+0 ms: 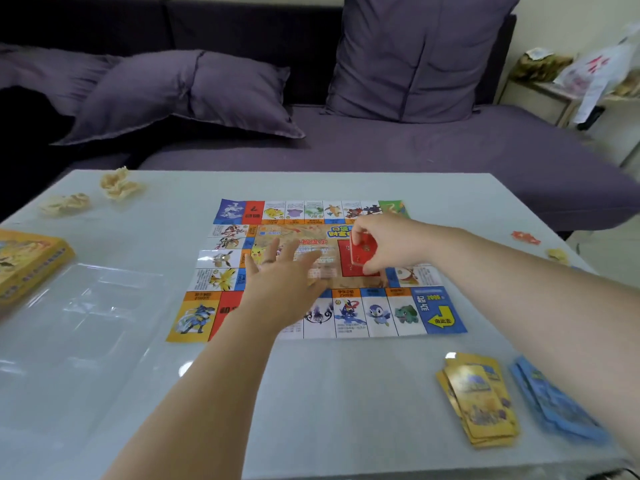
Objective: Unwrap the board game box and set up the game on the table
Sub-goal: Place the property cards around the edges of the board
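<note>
Game board point(349, 317) lay unfolded mid-frame on the table point(311, 393). Over its red square the right hand point(391, 244) pinched a stack of red cards point(363, 252). The left hand point(284, 282) was over its middle, fingers spread. Yellow cards point(481, 400) and blue cards point(554, 400) sat lower right, with the box point(27, 261) at far left.

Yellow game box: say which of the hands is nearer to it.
Left. The left hand is open over the middle of the board, right of the yellow game box; the right hand is farther right, gripping red cards.
</note>
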